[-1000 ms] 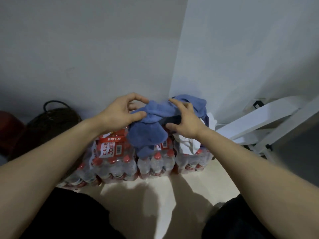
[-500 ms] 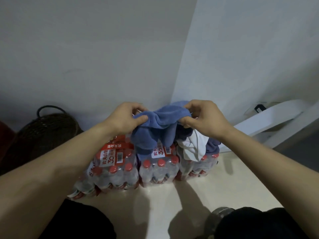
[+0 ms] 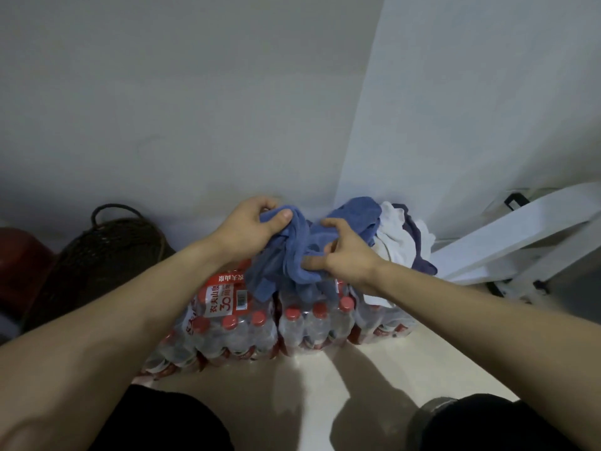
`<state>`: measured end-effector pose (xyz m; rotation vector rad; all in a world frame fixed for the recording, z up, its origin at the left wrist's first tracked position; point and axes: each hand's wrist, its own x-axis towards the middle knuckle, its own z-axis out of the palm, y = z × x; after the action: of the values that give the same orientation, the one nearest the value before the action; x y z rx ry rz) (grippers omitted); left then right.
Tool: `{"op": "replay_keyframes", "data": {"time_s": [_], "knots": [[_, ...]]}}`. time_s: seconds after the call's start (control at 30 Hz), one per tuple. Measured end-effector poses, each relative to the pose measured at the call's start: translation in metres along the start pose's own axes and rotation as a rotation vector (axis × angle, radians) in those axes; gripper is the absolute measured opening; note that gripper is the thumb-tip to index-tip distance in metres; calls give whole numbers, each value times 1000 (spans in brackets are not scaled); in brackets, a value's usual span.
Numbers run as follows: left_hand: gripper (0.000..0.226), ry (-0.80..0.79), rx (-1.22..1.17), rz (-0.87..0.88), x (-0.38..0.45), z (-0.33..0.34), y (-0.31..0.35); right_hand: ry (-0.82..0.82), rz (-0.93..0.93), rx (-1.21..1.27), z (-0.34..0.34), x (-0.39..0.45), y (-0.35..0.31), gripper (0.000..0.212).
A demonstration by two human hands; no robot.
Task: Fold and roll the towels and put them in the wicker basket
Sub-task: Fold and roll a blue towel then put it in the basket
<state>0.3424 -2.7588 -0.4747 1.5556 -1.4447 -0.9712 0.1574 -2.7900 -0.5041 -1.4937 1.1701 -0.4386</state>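
A crumpled blue towel lies bunched on top of shrink-wrapped packs of water bottles. My left hand grips its upper left edge, thumb on top. My right hand pinches a fold of the same towel lower and to the right. Behind my right hand lies a pile with another blue towel, a white towel and a dark purple one. The dark wicker basket with a loop handle stands on the floor at the left, against the wall.
A red object sits left of the basket. A white folded frame leans low at the right. The wall corner is right behind the towel pile. Pale floor lies in front of the bottle packs, and my dark-clothed knees fill the bottom edge.
Both hands have shifted their hold on the blue towel: my left hand stays at its upper edge, my right hand has dropped lower and now pinches a fold. The towel hangs more twisted.
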Motion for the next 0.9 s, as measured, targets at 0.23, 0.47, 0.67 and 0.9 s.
{"op": "replay_keyframes", "data": {"time_s": [0.23, 0.47, 0.67, 0.9], "knots": [[37, 26, -38, -32, 5, 6, 1, -110, -125, 141, 7, 6, -5, 27], [23, -181, 152, -22, 5, -11, -7, 50, -68, 129, -13, 14, -5, 22], [32, -258, 282, -142, -1, -28, -11, 198, 87, 137, -42, 19, -2, 35], [32, -100, 548, -145, 5, -49, -24, 142, 46, -63, -39, 16, 3, 24]]}}
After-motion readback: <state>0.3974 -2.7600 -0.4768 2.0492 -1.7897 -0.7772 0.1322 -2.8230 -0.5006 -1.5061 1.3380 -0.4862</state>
